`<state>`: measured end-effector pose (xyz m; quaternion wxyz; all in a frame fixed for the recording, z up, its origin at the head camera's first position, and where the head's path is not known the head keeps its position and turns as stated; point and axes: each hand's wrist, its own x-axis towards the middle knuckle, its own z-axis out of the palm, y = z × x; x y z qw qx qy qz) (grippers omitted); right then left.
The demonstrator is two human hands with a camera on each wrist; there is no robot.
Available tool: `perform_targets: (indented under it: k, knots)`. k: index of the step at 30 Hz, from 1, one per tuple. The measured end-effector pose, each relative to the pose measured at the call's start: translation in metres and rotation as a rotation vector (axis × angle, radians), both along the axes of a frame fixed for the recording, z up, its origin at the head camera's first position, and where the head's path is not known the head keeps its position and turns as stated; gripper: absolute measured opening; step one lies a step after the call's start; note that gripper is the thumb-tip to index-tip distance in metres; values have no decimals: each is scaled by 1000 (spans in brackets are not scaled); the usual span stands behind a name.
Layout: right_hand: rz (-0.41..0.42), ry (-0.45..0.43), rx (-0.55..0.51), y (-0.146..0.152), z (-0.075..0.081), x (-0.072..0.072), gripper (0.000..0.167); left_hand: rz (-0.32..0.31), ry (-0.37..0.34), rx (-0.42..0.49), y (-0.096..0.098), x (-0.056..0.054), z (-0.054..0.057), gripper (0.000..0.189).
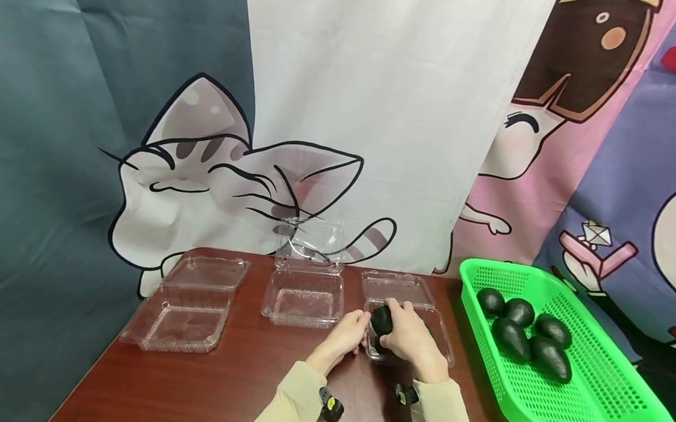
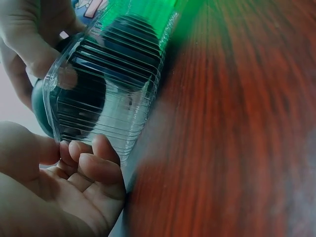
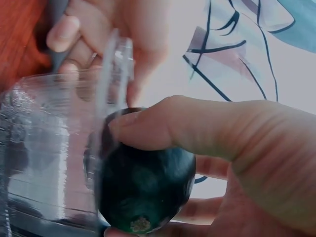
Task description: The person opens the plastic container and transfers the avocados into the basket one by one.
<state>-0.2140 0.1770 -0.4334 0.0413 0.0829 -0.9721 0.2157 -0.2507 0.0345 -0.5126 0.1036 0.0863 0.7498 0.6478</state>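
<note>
A dark avocado (image 1: 381,320) is gripped by my right hand (image 1: 410,335), partly within the right-hand clear plastic clamshell container (image 1: 442,348). In the right wrist view, the thumb lies over the avocado (image 3: 148,182) and the fingers curl behind it; its stem scar faces the camera. My left hand (image 1: 347,332) pinches the near-left rim of that container between thumb and fingers, as the left wrist view shows. Through the ribbed wall, a second avocado (image 2: 131,52) shows inside the container. The container's lid (image 1: 399,289) lies folded back behind it.
A green plastic basket (image 1: 608,380) with several avocados (image 1: 550,359) stands on the right. Two more lidded clear containers stand open at left (image 1: 188,327) and centre (image 1: 304,297), the centre lid upright. A printed cloth (image 1: 376,112) hangs behind the reddish wooden table (image 1: 240,383).
</note>
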Motion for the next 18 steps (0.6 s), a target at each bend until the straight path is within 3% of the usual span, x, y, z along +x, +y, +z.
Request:
perform_targets:
  k: [9,18]
  knots:
    - [5,39,-40,0,5,8,73,2,-20,-4,-2,6,-4,34]
    - [-11,65,-23,6,14,12,72,6,-8,-2,-1,4,-2,34]
